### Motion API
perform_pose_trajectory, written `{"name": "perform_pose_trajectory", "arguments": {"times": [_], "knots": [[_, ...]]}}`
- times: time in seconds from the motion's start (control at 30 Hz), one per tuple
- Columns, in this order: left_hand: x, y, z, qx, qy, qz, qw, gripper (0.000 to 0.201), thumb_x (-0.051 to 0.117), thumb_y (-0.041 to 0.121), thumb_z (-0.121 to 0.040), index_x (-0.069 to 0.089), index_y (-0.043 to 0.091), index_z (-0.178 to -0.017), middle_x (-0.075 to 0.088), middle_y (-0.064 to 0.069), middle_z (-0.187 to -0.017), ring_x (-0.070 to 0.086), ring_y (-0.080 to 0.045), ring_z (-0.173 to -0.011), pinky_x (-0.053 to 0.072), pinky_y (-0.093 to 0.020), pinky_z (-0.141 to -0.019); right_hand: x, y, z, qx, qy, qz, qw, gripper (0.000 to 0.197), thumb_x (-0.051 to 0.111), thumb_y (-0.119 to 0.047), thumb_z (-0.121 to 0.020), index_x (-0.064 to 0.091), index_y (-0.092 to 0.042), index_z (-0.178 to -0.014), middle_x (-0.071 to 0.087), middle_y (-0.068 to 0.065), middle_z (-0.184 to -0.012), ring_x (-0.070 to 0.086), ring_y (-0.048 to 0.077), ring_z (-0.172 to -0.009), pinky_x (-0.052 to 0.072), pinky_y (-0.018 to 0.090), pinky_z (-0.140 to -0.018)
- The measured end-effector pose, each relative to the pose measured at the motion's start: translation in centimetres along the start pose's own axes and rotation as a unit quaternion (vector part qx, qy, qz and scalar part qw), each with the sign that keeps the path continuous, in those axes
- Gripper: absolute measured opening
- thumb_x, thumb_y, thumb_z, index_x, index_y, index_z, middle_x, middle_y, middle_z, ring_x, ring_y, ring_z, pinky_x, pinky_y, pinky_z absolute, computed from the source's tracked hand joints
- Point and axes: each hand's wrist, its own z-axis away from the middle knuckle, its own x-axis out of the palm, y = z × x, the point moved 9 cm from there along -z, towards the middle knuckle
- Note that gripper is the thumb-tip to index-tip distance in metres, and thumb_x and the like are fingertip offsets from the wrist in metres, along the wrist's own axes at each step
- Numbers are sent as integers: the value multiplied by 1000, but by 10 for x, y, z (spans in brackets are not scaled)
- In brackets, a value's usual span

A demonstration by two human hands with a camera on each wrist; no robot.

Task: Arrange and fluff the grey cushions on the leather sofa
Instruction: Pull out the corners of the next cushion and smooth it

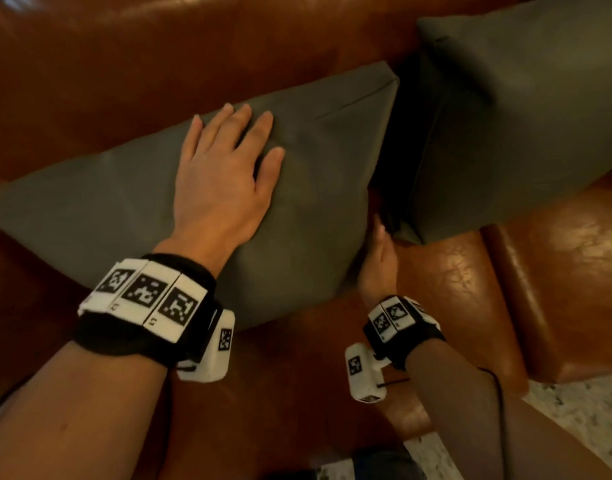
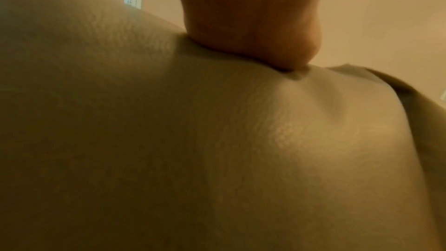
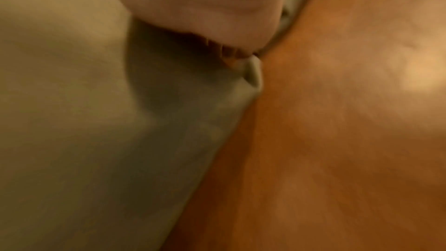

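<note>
Grey square fabric cushion [image 1: 315, 188] being settled under flat left hand [image 1: 221, 178]; right hand [image 1: 379, 265] at its edge, grip indeterminable; squaring-up judged next

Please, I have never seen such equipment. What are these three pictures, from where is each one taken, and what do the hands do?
No machine here: a person works with bare hands. The large picture comes from a camera on the head, looking down. The other two come from small white cameras strapped to the wrists by black bands; they look along each palm, so they are close and blurred. A brown sofa carries two grey cushions. The left hand lies flat on the near cushion. The right hand touches that cushion's right edge; its fingers are hidden, so whether it holds is unclear. The far cushion lies to its right.
</note>
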Motion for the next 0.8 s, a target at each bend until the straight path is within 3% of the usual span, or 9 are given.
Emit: {"name": "perform_pose_trajectory", "arguments": {"times": [0.07, 0.13, 0.23, 0.33, 0.47, 0.57, 0.7, 0.8], "knots": [[-16, 4, 7, 22, 45, 15, 999, 50, 30, 40, -103, 50, 13, -139, 48, -10, -145, 34, -26, -142, 15, -43, -121, -4, -49, 15, -134, -9, -17, 991, 63, 28, -57, -96, 28, -25, -151, 28, -14, -152, 25, -2, -140, 22, 21, -117], [-26, 27, 31, 105, 80, -3, 991, 44, 38, 33, -103, 55, 7, -134, 51, -14, -142, 38, -30, -140, 19, -48, -119, 13, -81, 29, -206, -68, -22, 976, 79, 31, -69, -91, 25, -18, -151, 25, -8, -156, 24, 3, -144, 21, 26, -119], [3, 55, 81, 208, 14, -94, 974, 54, 42, 31, -100, 37, 3, -145, 34, -17, -154, 27, -32, -145, 13, -50, -120, 34, -95, 22, -204, -72, -11, 976, 86, 28, -70, -90, 29, -9, -150, 32, 7, -156, 28, 17, -145, 22, 44, -120], [35, 55, 117, 254, -8, -178, 951, 63, 40, 28, -101, 16, 2, -153, 17, -17, -160, 17, -33, -148, 6, -49, -121, 39, -95, 11, -185, -54, -7, 981, 78, 22, -59, -90, 32, -8, -149, 34, 10, -154, 29, 20, -144, 23, 46, -118], [56, 57, 144, 324, 4, -203, 924, 65, 39, 21, -99, 9, 0, -153, 3, -15, -161, 6, -31, -149, 2, -47, -121, 36, -86, 14, -178, -47, 10, 983, 77, 21, -57, -90, 31, -9, -149, 34, 10, -154, 30, 21, -143, 24, 45, -118], [91, 45, 176, 367, -63, -278, 885, 60, 19, 18, -99, 0, -3, -152, -13, -22, -159, -12, -36, -148, -11, -48, -120, 34, -88, 11, -156, -32, 3, 987, 63, 22, -47, -98, 33, -12, -149, 36, 6, -153, 33, 17, -141, 26, 44, -118], [140, 12, 233, 402, -187, -329, 834, 67, 15, 26, -100, -15, -12, -146, -28, -30, -150, -29, -40, -139, -24, -51, -113, 33, -93, 14, -154, -21, 12, 988, 54, 22, -40, -103, 31, -15, -150, 34, 2, -155, 31, 14, -142, 24, 41, -119], [159, 1, 271, 447, -293, -333, 777, 64, 14, 28, -102, -8, -11, -148, -28, -30, -150, -26, -40, -142, -26, -52, -108, 24, -92, 18, -142, -16, -19, 990, 67, 22, -61, -95, 27, -25, -152, 31, -5, -157, 28, 9, -144, 22, 41, -120]]}}
